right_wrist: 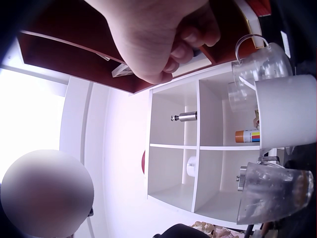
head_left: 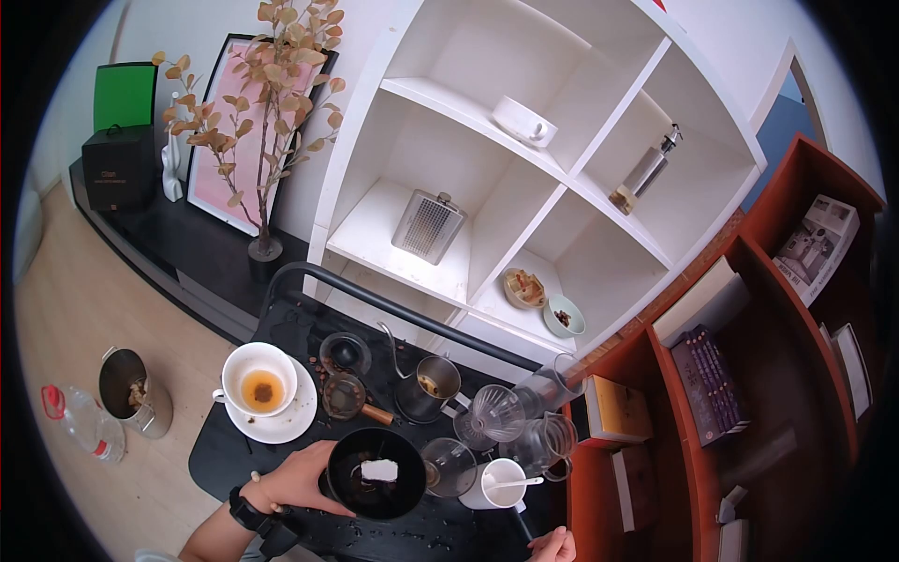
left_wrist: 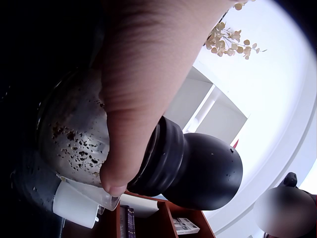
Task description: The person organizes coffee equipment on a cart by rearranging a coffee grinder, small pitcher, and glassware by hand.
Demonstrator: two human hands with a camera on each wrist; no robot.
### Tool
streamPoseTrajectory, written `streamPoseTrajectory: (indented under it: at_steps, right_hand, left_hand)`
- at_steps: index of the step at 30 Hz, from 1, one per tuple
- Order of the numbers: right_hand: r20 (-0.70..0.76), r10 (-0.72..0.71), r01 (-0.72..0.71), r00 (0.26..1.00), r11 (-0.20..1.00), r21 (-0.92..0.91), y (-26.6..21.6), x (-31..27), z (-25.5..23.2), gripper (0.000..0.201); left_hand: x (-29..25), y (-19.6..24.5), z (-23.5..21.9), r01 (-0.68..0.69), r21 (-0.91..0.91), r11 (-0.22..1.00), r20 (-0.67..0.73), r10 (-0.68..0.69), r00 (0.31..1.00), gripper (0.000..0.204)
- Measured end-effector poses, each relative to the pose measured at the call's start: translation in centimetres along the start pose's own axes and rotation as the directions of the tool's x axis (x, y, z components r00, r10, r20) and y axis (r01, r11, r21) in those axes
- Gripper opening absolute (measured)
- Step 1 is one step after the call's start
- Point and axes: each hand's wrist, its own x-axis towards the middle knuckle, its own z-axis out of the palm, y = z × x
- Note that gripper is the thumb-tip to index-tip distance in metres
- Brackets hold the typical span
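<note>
My left hand (head_left: 298, 480) grips a jar with a black top (head_left: 370, 501); a pale rectangular patch shows inside its dark round opening. In the left wrist view, the thumb lies along the jar's rounded glass part (left_wrist: 74, 144), which is speckled with dark grounds, beside its black bulbous part (left_wrist: 208, 171). My right hand (head_left: 554, 545) is at the lower edge of the head view, fingers loosely curled and holding nothing. Close by it stands a white mug (head_left: 476, 494) with a white spoon (head_left: 515, 483). A clear glass vessel (head_left: 450, 466) stands between that mug and the jar.
The black table (head_left: 243, 459) also bears a white cup (head_left: 260, 378) of amber liquid on a saucer (head_left: 292, 426), a gooseneck kettle (head_left: 412, 403), a wooden-handled piece (head_left: 376, 413) and a ribbed glass dripper (head_left: 498, 412). White shelves (head_left: 562, 178) rise behind; a metal bin (head_left: 150, 417) stands left.
</note>
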Motion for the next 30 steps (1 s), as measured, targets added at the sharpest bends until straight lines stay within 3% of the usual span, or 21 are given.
streamPoseTrajectory:
  at_steps: [16, 17, 18, 19, 20, 21, 22, 24, 26, 28, 29, 30]
  right_hand:
    - [0.070, -0.031, 0.031, 0.997, 1.000, -0.005, -1.5, 0.7, 0.5, 0.037]
    - [0.176, -0.120, 0.122, 0.977, 0.992, -0.002, -1.5, 1.0, 0.8, 0.033]
    - [0.281, -0.206, 0.211, 0.937, 0.977, 0.011, -2.4, 1.2, 1.6, 0.030]
    - [0.343, -0.404, 0.391, 0.848, 0.914, 0.111, -3.8, 1.4, 2.8, 0.028]
    - [0.381, -0.585, 0.544, 0.716, 0.809, 0.221, -6.3, 1.6, 4.3, 0.027]
    - [0.523, -0.641, 0.630, 0.562, 0.741, 0.231, -7.9, 1.7, 5.0, 0.030]
    - [0.644, -0.661, 0.703, 0.385, 0.662, 0.259, -9.5, 1.8, 5.7, 0.041]
    - [0.641, -0.745, 0.844, 0.183, 0.453, 0.286, -13.2, 1.2, 8.6, 0.016]
    - [0.700, -0.714, 0.866, 0.008, 0.355, 0.351, -14.6, 0.9, 11.0, 0.033]
    - [0.705, -0.701, 0.893, -0.109, 0.242, 0.379, -15.3, 0.5, 13.3, 0.035]
    - [0.674, -0.718, 0.897, -0.175, 0.165, 0.409, -15.3, 0.4, 14.4, 0.025]
    - [0.673, -0.719, 0.897, -0.175, 0.164, 0.409, -14.8, 0.3, 15.0, 0.025]
  left_hand:
    - [0.1, 0.7, 0.0, -0.004, -0.032, 0.999, -0.019, 0.003, 1.000, 0.091]
    - [0.1, 0.6, 0.1, -0.015, -0.022, 1.000, -0.022, 0.015, 1.000, 0.091]
    - [0.1, 0.5, 0.1, -0.026, -0.010, 1.000, -0.025, 0.026, 0.999, 0.091]
    - [0.1, 0.5, 0.0, -0.026, -0.009, 1.000, -0.026, 0.026, 0.999, 0.091]
    - [0.1, 0.5, 0.0, -0.025, -0.009, 1.000, -0.026, 0.025, 0.999, 0.090]
    - [0.1, 0.6, 0.0, -0.025, -0.008, 1.000, -0.027, 0.025, 0.999, 0.090]
    - [0.0, 0.6, 0.0, -0.025, -0.004, 1.000, -0.031, 0.025, 0.999, 0.090]
    - [0.0, 0.7, 0.0, -0.032, 0.022, 0.999, -0.028, 0.033, 0.999, 0.088]
    - [0.0, 0.5, -0.1, -0.028, 0.022, 0.999, -0.021, 0.029, 0.999, 0.088]
    - [-0.1, 0.6, -0.1, -0.026, 0.022, 0.999, -0.012, 0.026, 1.000, 0.087]
    - [-0.1, 0.6, -0.1, -0.020, 0.029, 0.999, -0.020, 0.020, 1.000, 0.086]
    - [-0.2, 0.7, -0.1, -0.014, 0.033, 0.999, -0.028, 0.015, 1.000, 0.086]
